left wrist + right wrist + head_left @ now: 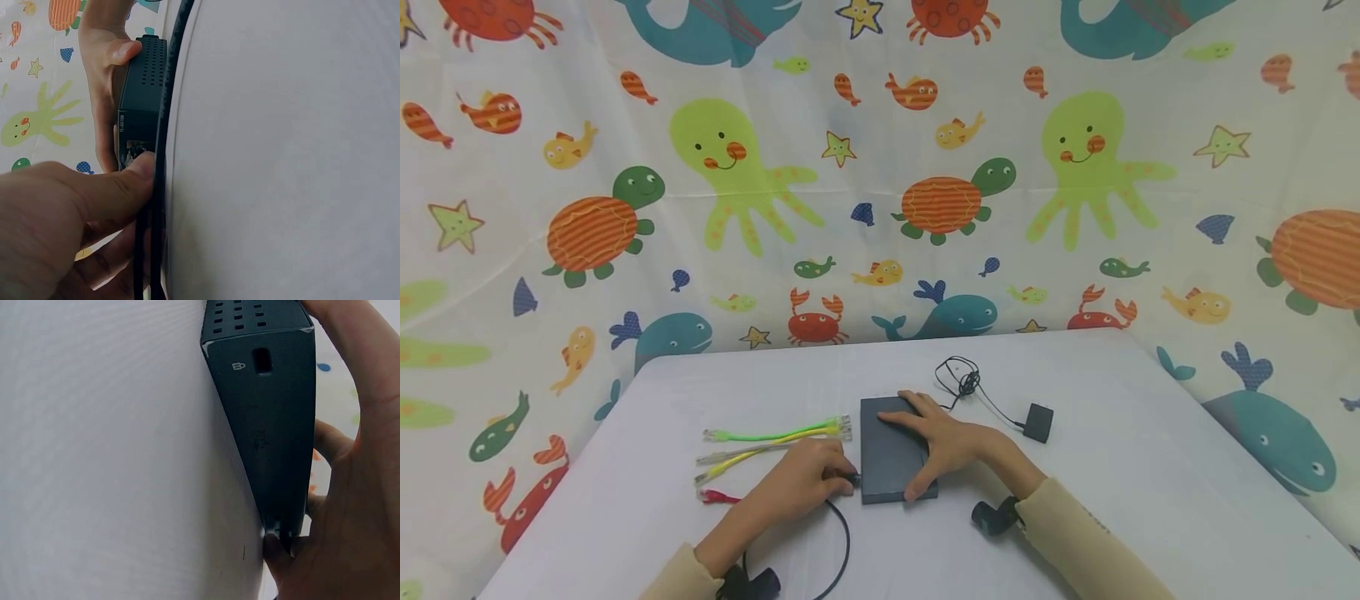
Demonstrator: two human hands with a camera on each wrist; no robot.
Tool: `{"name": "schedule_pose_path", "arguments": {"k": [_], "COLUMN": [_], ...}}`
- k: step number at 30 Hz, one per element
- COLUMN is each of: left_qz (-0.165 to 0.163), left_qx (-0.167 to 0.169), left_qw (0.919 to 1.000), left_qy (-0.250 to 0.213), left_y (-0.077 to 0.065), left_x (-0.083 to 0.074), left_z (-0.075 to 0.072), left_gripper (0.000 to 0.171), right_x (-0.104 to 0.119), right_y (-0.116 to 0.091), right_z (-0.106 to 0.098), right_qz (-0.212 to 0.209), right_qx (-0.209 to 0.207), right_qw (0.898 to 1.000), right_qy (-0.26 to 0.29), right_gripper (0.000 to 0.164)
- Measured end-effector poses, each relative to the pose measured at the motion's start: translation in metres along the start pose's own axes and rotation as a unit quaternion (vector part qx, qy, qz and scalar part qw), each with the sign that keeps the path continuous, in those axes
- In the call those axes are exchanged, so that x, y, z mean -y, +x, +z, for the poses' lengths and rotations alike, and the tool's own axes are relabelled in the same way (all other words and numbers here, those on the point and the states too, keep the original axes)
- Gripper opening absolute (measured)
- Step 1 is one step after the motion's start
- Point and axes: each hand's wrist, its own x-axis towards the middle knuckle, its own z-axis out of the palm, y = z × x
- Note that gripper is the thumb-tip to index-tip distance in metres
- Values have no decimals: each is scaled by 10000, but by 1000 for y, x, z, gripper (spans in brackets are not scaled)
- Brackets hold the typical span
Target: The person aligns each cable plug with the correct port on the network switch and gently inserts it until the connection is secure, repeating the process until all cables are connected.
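Observation:
A dark, flat network switch (pixel 891 454) lies on the white table, with vent holes and a lock slot showing on its side in the right wrist view. My right hand (pixel 951 442) holds it, fingers spread over its top and far edge, thumb at the near edge. At the switch's left side, my left hand (pixel 812 479) pinches the end of a black network cable (pixel 847 537). In the left wrist view the thumb and fingers are right at a port (pixel 136 149) on the switch (pixel 144 94); they hide most of the plug, so how deep it sits cannot be told.
Left of the switch lie green (pixel 760 437), yellow (pixel 726 467), grey (pixel 722 457) and red (pixel 718 497) network cables. A black power adapter (pixel 1037 423) with a bundled cord (pixel 967 383) sits behind to the right. A patterned sea-animal cloth (pixel 880 167) hangs beyond the table.

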Motion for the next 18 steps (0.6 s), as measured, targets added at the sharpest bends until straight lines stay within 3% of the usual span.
{"name": "schedule_pose_path", "arguments": {"k": [18], "left_qz": [63], "left_qx": [-46], "left_qw": [9997], "left_qy": [222], "left_y": [1], "left_x": [-1], "left_z": [4], "left_gripper": [17], "right_x": [-1], "right_y": [-2], "right_z": [1], "right_qz": [36], "right_qx": [-34], "right_qw": [10000], "right_qy": [-61], "right_gripper": [110]}}
